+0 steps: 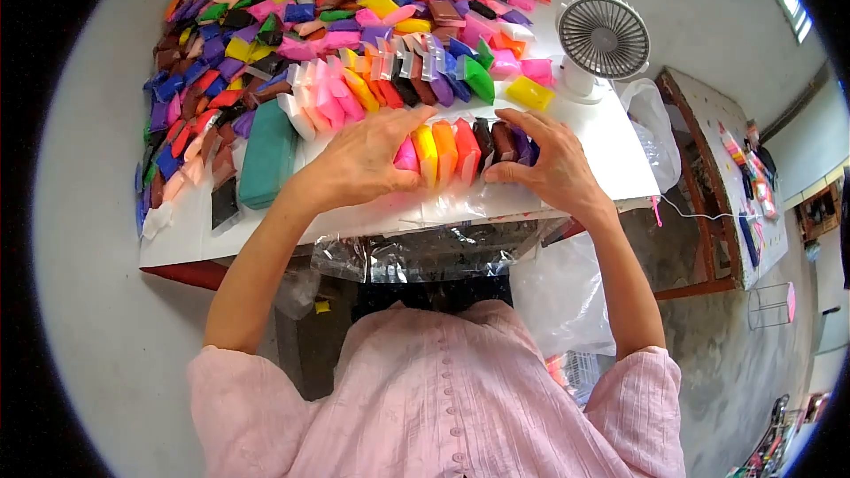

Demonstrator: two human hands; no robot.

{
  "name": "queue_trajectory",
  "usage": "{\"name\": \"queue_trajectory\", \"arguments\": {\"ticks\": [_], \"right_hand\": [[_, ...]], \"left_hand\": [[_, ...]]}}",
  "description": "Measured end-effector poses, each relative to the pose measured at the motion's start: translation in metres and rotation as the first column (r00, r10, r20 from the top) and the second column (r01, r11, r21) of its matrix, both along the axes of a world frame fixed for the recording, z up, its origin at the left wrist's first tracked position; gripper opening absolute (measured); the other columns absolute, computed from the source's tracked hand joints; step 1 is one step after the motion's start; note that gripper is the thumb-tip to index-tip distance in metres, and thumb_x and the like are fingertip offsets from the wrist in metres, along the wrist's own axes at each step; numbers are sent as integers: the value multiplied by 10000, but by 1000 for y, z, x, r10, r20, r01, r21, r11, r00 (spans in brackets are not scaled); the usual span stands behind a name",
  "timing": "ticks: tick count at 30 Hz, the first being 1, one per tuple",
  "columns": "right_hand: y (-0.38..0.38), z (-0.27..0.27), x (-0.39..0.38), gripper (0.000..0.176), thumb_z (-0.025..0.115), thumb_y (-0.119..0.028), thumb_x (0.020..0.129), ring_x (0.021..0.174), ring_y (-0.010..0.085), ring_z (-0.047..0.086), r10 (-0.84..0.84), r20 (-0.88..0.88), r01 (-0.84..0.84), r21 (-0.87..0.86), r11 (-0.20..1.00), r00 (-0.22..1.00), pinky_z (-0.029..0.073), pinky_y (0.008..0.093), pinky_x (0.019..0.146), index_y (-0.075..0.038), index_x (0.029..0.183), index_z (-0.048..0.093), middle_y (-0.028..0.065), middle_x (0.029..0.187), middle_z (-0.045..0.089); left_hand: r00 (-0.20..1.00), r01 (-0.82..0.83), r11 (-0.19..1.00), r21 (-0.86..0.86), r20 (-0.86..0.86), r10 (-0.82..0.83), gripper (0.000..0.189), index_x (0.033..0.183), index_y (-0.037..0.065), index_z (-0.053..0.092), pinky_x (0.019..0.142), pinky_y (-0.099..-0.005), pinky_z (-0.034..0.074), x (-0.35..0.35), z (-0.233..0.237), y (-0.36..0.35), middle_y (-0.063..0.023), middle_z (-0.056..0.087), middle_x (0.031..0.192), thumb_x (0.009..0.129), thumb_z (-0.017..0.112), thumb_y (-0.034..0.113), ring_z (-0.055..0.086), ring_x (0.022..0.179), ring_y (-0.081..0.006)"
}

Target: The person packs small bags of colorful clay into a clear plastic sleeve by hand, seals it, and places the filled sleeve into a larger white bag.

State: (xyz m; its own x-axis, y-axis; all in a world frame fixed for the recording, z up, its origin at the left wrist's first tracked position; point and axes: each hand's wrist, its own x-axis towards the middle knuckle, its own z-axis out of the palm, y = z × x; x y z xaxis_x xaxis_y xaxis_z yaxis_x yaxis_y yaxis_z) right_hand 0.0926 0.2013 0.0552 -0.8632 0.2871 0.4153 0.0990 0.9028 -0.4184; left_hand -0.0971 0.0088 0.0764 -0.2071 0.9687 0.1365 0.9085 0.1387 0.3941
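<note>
A row of small clay packets [452,149] in pink, yellow, orange, red, brown and purple stands upright near the table's front edge. My left hand [363,159] presses against the row's pink end, fingers spread over it. My right hand [549,159] clasps the purple end, squeezing the row between both hands. A sheet of clear plastic wrap [443,212] lies under the row and hangs over the table edge.
A big heap of coloured clay packets [336,26] covers the far part of the white table [177,243]. A second upright row [390,80] stands behind my hands. A teal block [266,155] lies left, a white desk fan [602,40] right, a plastic bag [651,124] beside it.
</note>
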Motion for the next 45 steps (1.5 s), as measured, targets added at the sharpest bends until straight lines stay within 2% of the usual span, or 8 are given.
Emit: {"name": "queue_trajectory", "arguments": {"ticks": [11, 14, 20, 23, 32, 36, 39, 45], "right_hand": [[3, -1, 1, 819, 835, -466, 670, 1086, 304, 576, 20, 23, -20, -4, 1000, 1000, 406, 407, 973, -40, 1312, 557, 139, 1107, 620], [-1, 11, 5, 917, 872, -428, 632, 1162, 303, 556, 31, 102, -35, 43, 998, 994, 389, 402, 1054, -95, 1402, 501, 145, 1271, 604], [-11, 41, -13, 915, 857, -401, 645, 1133, 310, 576, 35, 343, -26, -29, 999, 939, 431, 390, 999, -104, 1422, 476, 143, 1240, 604], [-5, 15, -24, 842, 806, -493, 686, 1072, 342, 603, 111, 175, -130, 98, 987, 978, 478, 424, 884, -71, 1355, 521, 178, 1145, 627], [-8, 6, -26, 785, 795, -467, 714, 1109, 346, 587, 89, 102, -104, 155, 982, 991, 453, 430, 948, -66, 1336, 532, 176, 1160, 624], [-9, 22, -23, 834, 811, -468, 691, 1129, 351, 570, 124, 198, -139, 60, 989, 972, 442, 419, 966, -64, 1359, 516, 183, 1179, 609], [-8, 30, -25, 865, 820, -438, 679, 1144, 345, 561, 132, 246, -150, 55, 987, 960, 438, 413, 978, -72, 1390, 490, 178, 1215, 591], [-13, 28, -40, 883, 813, -411, 681, 1166, 338, 555, 151, 312, -186, 84, 979, 938, 434, 415, 995, -69, 1417, 462, 167, 1259, 579]], "left_hand": [[998, -12, 1000, 14, -69, 13, 896, 1462, 65, 393, 1071, -398, 406, 8, 3, 1, -190, 523, 1394, 684, 777, 289, 521, 1263, -344], [996, -12, 1000, 25, -84, 14, 915, 1459, 65, 398, 1070, -401, 405, 10, 3, 2, -192, 523, 1391, 683, 802, 332, 521, 1262, -343], [997, -24, 999, 43, -74, 27, 850, 1424, 61, 449, 1052, -399, 417, 3, -5, 6, -198, 540, 1370, 695, 796, 325, 533, 1245, -344], [997, -12, 998, 61, -76, 16, 809, 1403, 54, 474, 1037, -397, 428, 3, -6, 6, -195, 560, 1347, 702, 785, 309, 548, 1223, -342], [1000, 10, 996, 88, -26, -7, 856, 1434, 55, 432, 1060, -377, 410, 2, -4, 5, -197, 529, 1380, 701, 806, 289, 529, 1256, -329], [997, 21, 991, 135, 77, -32, 971, 1478, 38, 357, 1112, -360, 358, -9, 8, -7, -190, 467, 1449, 674, 844, 279, 467, 1330, -298], [999, -39, 999, 18, 37, 38, 1015, 1483, 7, 332, 1139, -352, 319, -15, 16, -23, -174, 461, 1460, 659, 858, 282, 427, 1366, -274], [995, -23, 1000, -16, 96, 25, 950, 1465, -13, 354, 1126, -343, 329, -22, -4, -30, -176, 475, 1448, 675, 828, 219, 447, 1354, -274]]}}
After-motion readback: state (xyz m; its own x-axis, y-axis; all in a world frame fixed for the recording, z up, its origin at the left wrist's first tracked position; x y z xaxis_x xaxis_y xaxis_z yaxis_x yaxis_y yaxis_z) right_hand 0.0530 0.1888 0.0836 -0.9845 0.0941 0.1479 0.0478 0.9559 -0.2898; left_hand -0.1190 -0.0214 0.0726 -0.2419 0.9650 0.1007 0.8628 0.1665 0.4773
